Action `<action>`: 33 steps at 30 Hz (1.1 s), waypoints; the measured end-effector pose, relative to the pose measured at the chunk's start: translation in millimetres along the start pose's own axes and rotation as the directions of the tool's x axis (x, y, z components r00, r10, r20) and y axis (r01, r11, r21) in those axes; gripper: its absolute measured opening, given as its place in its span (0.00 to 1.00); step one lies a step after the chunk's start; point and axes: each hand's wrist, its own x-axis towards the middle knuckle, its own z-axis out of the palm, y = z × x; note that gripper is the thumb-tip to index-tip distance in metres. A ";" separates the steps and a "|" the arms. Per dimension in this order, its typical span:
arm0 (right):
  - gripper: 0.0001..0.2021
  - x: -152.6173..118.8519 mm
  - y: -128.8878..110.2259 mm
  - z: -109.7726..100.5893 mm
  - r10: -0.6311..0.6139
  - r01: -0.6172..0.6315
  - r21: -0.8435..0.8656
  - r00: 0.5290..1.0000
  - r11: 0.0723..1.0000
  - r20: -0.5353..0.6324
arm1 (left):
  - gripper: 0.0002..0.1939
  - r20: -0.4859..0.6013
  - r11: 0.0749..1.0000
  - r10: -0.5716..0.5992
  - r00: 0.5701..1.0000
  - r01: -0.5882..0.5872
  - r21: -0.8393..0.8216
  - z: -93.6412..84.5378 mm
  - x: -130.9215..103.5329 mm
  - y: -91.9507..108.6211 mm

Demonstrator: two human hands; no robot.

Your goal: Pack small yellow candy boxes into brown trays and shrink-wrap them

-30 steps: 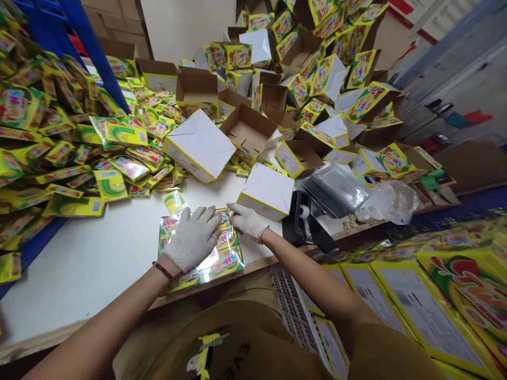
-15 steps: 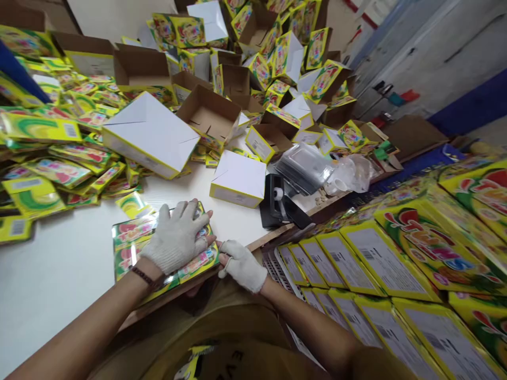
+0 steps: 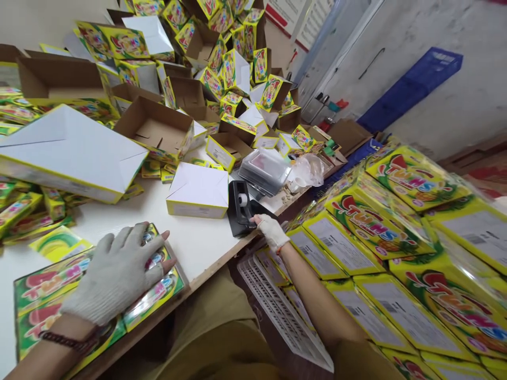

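Observation:
My left hand (image 3: 113, 269), in a white knitted glove with bare fingertips, lies flat with spread fingers on a glossy yellow-green carton (image 3: 152, 303). The carton lies at the table's front edge and shows fruit pictures and colourful lettering. My right hand (image 3: 272, 230), gloved the same way, reaches to the cutter end of a black tape dispenser (image 3: 236, 214). Its thumb and forefinger are pinched together there on the end of the tape; the strip itself hardly shows. A small white roll (image 3: 242, 200) sits inside the dispenser.
An upturned white-bottomed box (image 3: 198, 190) stands left of the dispenser, a larger one (image 3: 67, 153) farther left. Clear plastic trays (image 3: 265, 171) lie behind it. Open boxes (image 3: 156, 124) are heaped at the back. Stacked cartons (image 3: 380, 224) and a white plastic basket (image 3: 285, 316) are at right.
My right hand has left the carton's right edge and moved right and forward to the tape dispenser. My left hand stays on the carton. The view has swung to the right.

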 end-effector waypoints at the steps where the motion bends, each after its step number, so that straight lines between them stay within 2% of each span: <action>1: 0.16 0.7 0.2 7.0 0.001 0.000 0.036 1.000 0.999 -0.028 | 0.30 -0.004 1.000 -0.002 1.000 0.002 0.004 1.0 -0.4 -0.1; 3: 0.15 -3.8 -2.0 15.5 0.007 0.000 0.076 0.995 0.997 -0.095 | 0.30 -0.010 1.000 -0.004 1.000 0.004 -0.005 2.5 -0.8 -0.4; 6: 0.15 -22.1 -7.1 12.4 -0.047 0.062 0.061 0.976 0.996 -0.212 | 0.30 -0.015 0.999 -0.009 1.000 0.008 -0.052 2.7 -0.5 -0.4; 9: 0.16 -45.2 -5.8 6.4 -0.045 0.066 0.086 0.974 0.994 -0.224 | 0.30 -0.026 0.996 -0.021 0.999 0.018 -0.090 1.9 0.2 0.1; 11: 0.17 -56.4 1.0 9.6 0.064 -0.044 0.153 0.990 0.987 -0.126 | 0.30 -0.038 0.996 -0.015 0.999 0.012 -0.089 1.8 0.6 0.3; 13: 0.17 -62.2 11.9 17.6 0.177 -0.169 0.193 0.984 0.966 -0.024 | 0.30 -0.046 0.997 -0.005 0.999 0.001 -0.077 2.2 0.9 0.3; 15: 0.17 -64.7 24.0 24.4 0.234 -0.238 0.177 0.971 0.955 0.042 | 0.30 -0.050 0.997 -0.008 0.999 0.004 -0.082 2.9 1.0 0.2; 18: 0.19 -68.9 34.4 22.2 0.255 -0.268 0.113 0.959 0.957 0.120 | 0.29 -0.047 0.993 -0.026 0.999 0.020 -0.119 3.6 0.4 0.2; 21: 0.20 -71.2 20.7 11.4 0.161 -0.185 0.043 0.930 0.982 0.331 | 0.31 -0.018 0.995 -0.027 0.999 0.025 -0.098 2.7 -1.0 1.1; 22: 0.20 -69.6 9.3 9.9 0.077 -0.105 0.039 0.895 0.994 0.439 | 0.33 -0.002 0.996 -0.029 1.000 0.029 -0.087 2.0 -1.4 1.6; 23: 0.20 -66.5 -5.3 10.8 -0.026 -0.010 0.062 0.835 0.998 0.549 | 0.35 0.013 0.996 -0.035 0.999 0.036 -0.080 1.2 -1.8 2.2; 25: 0.21 -56.9 -40.7 21.6 -0.225 0.121 0.193 0.660 0.974 0.717 | 0.40 0.040 0.995 -0.049 0.998 0.052 -0.088 -0.5 -2.4 3.3; 27: 0.22 -44.9 -77.4 42.8 -0.374 0.147 0.346 0.471 0.926 0.799 | 0.44 0.057 0.992 -0.056 0.997 0.062 -0.112 -2.3 -3.3 4.2; 29: 0.21 -32.6 -106.4 69.3 -0.438 0.143 0.414 0.283 0.899 0.853 | 0.46 0.062 0.989 -0.059 0.996 0.067 -0.131 -4.2 -4.7 4.5; 30: 0.20 -26.6 -116.3 82.6 -0.439 0.155 0.413 0.216 0.897 0.872 | 0.47 0.060 0.988 -0.058 0.996 0.066 -0.139 -5.2 -5.6 4.4; 31: 0.18 -20.7 -122.8 94.9 -0.423 0.181 0.393 0.171 0.901 0.890 | 0.48 0.058 0.987 -0.056 0.997 0.064 -0.146 -6.3 -6.5 4.2; 33: 0.16 -9.3 -126.7 115.1 -0.367 0.252 0.326 0.136 0.911 0.920 | 0.49 0.053 0.986 -0.041 0.998 0.049 -0.159 -8.4 -7.9 3.4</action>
